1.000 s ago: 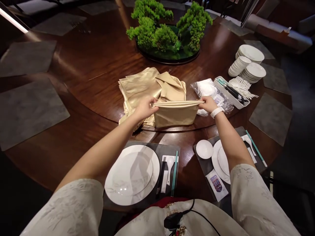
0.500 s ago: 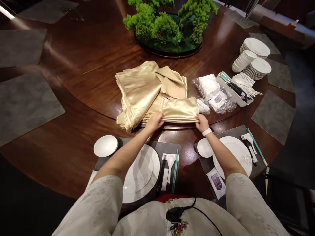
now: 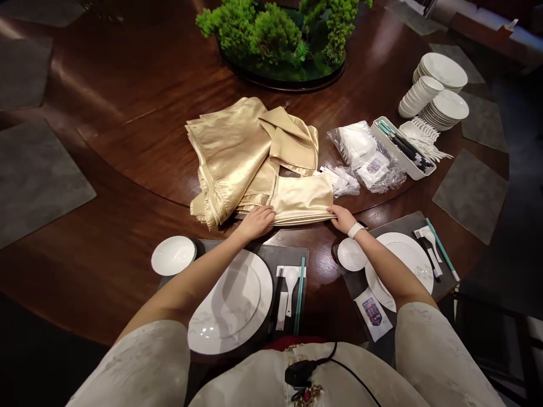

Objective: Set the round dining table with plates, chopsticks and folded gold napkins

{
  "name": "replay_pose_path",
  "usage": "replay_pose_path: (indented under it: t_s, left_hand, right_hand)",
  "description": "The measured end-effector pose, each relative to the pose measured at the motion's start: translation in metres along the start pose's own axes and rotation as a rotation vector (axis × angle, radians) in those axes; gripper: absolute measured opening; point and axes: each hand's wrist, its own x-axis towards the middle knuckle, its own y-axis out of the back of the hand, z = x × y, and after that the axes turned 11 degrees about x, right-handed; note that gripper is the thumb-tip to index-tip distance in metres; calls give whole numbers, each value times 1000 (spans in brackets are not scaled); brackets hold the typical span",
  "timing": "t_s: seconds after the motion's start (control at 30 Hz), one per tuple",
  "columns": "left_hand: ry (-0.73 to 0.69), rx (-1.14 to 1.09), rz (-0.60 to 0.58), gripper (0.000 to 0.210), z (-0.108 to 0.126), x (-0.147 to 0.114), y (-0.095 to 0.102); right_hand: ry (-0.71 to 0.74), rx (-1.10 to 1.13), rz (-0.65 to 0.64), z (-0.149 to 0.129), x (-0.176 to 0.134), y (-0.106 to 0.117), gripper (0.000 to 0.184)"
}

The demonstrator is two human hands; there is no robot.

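Observation:
A gold satin napkin [image 3: 302,198], folded into a layered strip, is stretched between my two hands near the turntable's front edge. My left hand [image 3: 258,221] closes on its near left corner, fingers lying over the cloth. At the near right corner, my right hand [image 3: 341,218] pinches the folded edge between thumb and fingers. Behind and left of it lies a pile of gold satin cloths [image 3: 231,147]. One loosely folded gold cloth [image 3: 294,144] rests at the pile's right side.
Place settings with a large plate [image 3: 229,333] and a white bowl [image 3: 173,255] line the near edge. To the right are plastic-wrapped packets [image 3: 358,146], a chopstick tray [image 3: 403,150] and stacked dishes [image 3: 445,107]. A miniature tree centrepiece [image 3: 275,42] stands behind.
Both hands have drawn the napkin slightly toward me and left. Its upper face now looks deeper and flatter, and more small packets show behind it. The view has shifted a little.

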Motion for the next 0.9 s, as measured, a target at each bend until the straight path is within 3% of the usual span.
replay_pose_path:
  t_s: [0.07, 0.13, 0.23, 0.33, 0.47, 0.53, 0.7, 0.8, 0.9]
  left_hand:
    - [25, -45, -42, 21, 2, 6, 7]
    - [141, -162, -60, 19, 4, 14, 12]
    - [376, -366, 0, 26, 3, 28, 15]
    - [528, -478, 38, 35, -2, 39, 10]
    - [625, -517, 20, 40, -10, 48, 4]
    - [638, -449, -9, 40, -9, 50, 6]
    - [649, -115, -62, 38, 11, 52, 16]
    - [529, 108, -20, 27, 27, 53, 22]
    - [261, 209, -12, 24, 34, 54, 22]
  right_hand:
    - [-64, 94, 64, 1, 2, 6, 13]
    - [-145, 188, 161, 4, 7, 12, 9]
    - [-304, 366, 242, 8, 21, 17, 18]
    - [-507, 491, 244, 9, 36, 18, 25]
    - [-631, 356, 303, 7, 47, 18, 34]
    - [-634, 224, 328, 3, 48, 19, 35]
    - [-620, -108, 250, -23, 44, 15, 37]
    - [-408, -423, 207, -42, 40, 8, 26]
    - [-129, -607, -13, -53, 37, 2, 26]
